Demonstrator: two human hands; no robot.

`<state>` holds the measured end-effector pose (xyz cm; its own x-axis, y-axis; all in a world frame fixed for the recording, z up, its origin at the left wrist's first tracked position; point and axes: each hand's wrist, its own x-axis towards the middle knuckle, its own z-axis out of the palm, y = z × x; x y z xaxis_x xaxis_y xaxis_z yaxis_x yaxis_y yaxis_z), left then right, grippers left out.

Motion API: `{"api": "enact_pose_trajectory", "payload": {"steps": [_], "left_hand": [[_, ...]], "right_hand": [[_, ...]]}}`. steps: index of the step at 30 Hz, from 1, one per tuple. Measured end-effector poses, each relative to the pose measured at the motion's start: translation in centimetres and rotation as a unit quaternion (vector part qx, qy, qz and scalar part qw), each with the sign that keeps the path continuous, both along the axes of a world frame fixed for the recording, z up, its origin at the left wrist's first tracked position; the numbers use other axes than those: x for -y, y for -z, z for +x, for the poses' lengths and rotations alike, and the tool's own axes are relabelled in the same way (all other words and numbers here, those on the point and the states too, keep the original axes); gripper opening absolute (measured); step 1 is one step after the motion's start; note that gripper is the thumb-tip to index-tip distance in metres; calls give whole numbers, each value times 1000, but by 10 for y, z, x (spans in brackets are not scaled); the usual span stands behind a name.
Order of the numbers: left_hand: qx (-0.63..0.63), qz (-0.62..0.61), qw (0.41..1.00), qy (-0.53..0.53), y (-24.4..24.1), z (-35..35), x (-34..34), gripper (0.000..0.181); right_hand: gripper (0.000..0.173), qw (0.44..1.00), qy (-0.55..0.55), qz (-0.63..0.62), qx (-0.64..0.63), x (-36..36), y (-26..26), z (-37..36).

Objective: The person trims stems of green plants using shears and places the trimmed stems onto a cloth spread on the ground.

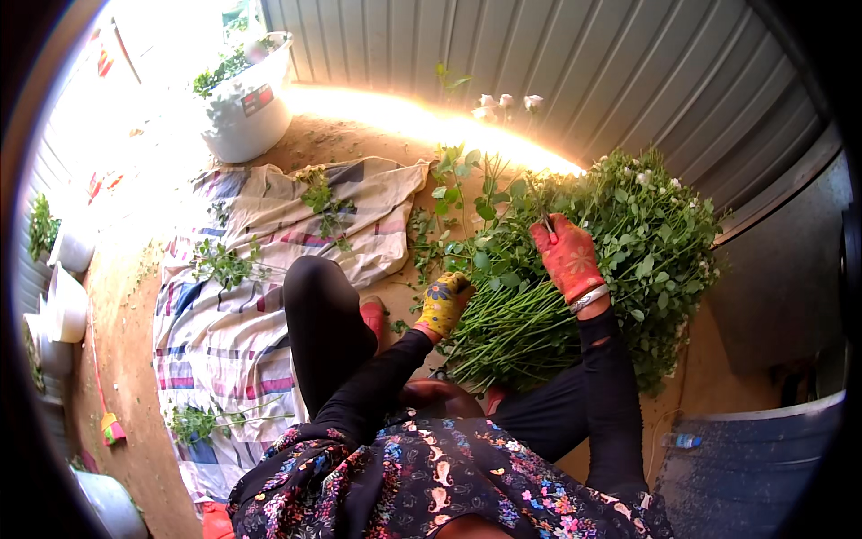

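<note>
My left hand (pixel 446 303), in a yellow flowered glove, is closed around thin green stems of white roses; the leafy tops reach away from me and carry pale rose blooms (pixel 506 101). My right hand (pixel 569 256) wears a red flowered glove and grips a small cutting tool (pixel 551 232), whose blades are partly lost among the leaves. Under and beside both hands lies a large heap of cut rose stems (pixel 518 330), with leaves and small white blooms (pixel 644 178) towards the right. The stem ends point towards my legs.
On the left a checked cloth (pixel 229 350) bears scattered leafy sprigs (pixel 229 264). A white tub (pixel 246 121) with greenery stands at the upper left, and more tubs (pixel 67 306) line the left side. A small broom (pixel 112 429) lies nearby. Corrugated metal wall (pixel 539 47) rises behind the heap.
</note>
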<state>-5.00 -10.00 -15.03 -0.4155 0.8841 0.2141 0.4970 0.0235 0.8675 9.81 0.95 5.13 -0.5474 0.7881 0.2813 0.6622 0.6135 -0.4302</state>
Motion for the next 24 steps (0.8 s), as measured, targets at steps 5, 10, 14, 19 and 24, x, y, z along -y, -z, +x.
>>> {"api": "enact_pose_trajectory", "payload": {"steps": [5,10,14,19,24], "left_hand": [[-23,7,1000,-20,3,1,-1,15],[-40,-5,999,-8,3,3,-1,15],[-48,-26,999,-1,5,7,0,16],[-67,-26,997,4,8,8,1,17],[-59,-16,998,8,8,9,1,17]], "right_hand": [[30,998,2,60,-13,-6,-5,-5],[34,1000,-10,24,-6,-10,-9,-20],[31,1000,-14,24,2,-14,-8,-25],[30,1000,-19,8,-8,-16,-11,-27],[32,1000,-11,13,-20,-14,-13,-22]]}}
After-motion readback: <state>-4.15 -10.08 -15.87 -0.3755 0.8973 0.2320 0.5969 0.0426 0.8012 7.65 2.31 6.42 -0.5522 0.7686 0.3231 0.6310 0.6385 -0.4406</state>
